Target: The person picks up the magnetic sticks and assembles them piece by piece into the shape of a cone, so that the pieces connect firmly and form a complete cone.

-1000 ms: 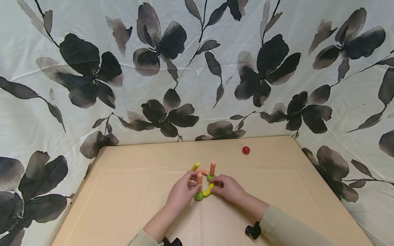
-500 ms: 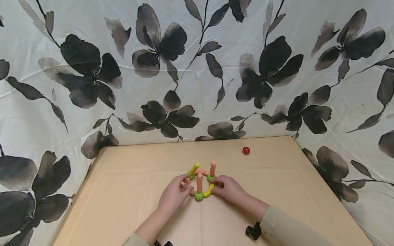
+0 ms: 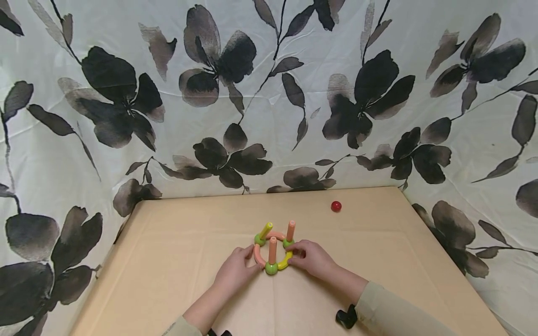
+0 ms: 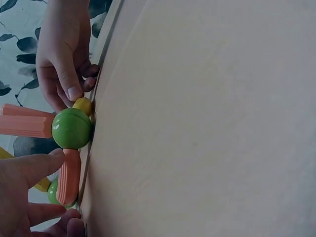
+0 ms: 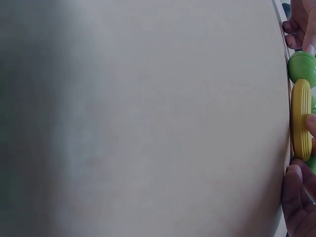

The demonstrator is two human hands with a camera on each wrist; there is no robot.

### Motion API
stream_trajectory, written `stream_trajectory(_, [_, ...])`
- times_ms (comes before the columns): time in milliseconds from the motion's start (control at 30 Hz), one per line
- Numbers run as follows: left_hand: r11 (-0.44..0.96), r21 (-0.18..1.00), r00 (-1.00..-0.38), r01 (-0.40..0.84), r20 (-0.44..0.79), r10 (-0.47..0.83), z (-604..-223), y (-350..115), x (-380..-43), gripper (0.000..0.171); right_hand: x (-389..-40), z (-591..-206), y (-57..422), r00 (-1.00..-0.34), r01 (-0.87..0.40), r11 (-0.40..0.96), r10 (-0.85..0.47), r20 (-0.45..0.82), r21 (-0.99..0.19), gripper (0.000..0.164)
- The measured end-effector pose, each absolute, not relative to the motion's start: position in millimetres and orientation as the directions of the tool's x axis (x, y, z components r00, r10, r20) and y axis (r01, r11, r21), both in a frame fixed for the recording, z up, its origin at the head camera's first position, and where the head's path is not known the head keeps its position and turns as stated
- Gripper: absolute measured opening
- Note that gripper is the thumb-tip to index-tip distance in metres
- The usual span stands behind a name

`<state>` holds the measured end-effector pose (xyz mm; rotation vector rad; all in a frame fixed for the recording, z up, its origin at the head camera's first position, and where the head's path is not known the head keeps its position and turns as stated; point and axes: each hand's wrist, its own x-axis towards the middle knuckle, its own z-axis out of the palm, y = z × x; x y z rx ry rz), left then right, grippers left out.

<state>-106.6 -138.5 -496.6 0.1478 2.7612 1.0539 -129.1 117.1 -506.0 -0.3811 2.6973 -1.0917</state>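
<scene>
A ring of curved sticks and green balls lies on the board. My left hand [image 3: 236, 270] holds the orange curved stick [image 3: 258, 256] on the ring's left, thumb near the front green ball [image 3: 271, 269], fingers towards the other end. On the right, the yellow curved stick [image 5: 300, 121] is between the thumb and fingers of my right hand [image 3: 313, 257]. Another orange curved stick [image 3: 276, 234] closes the back, between the left green ball [image 3: 259, 240] and right green ball [image 3: 287, 243]. Two orange rods stand upright; a yellow rod [image 3: 266, 229] leans right.
A red ball [image 3: 336, 206] lies at the back right of the tan board [image 3: 168, 261]. Behind the board hangs a white cloth [image 3: 294, 28] with dark flowers. A black object [image 3: 346, 316] sits by the right sleeve.
My left hand has shifted left and down, from around the front orange rod to the ring's left side, uncovering the left orange curved stick. My right hand has barely moved.
</scene>
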Motion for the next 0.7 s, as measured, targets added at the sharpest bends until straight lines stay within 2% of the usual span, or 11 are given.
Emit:
stream_trajectory(300, [0.745,0.667,-0.978,0.026,-0.138,0.158,-497.6,-138.3,-109.7,0.073,-129.9,-508.2,122.3,-0.957,-0.158,0.700,-0.283,-0.067,-0.696,0.024])
stream_trajectory(467, [0.747,0.663,-0.978,0.034,-0.132,0.161,-499.5,-138.2,-110.1,0.073,-131.8,-498.0,131.1,-0.976,-0.116,0.691,-0.212,-0.046,-0.714,0.021])
stream_trajectory(700, [0.743,0.669,-0.978,0.025,-0.138,0.157,-501.9,-136.7,-110.6,0.074,-143.8,-485.4,157.6,-0.992,-0.051,0.729,-0.118,-0.052,-0.683,0.027])
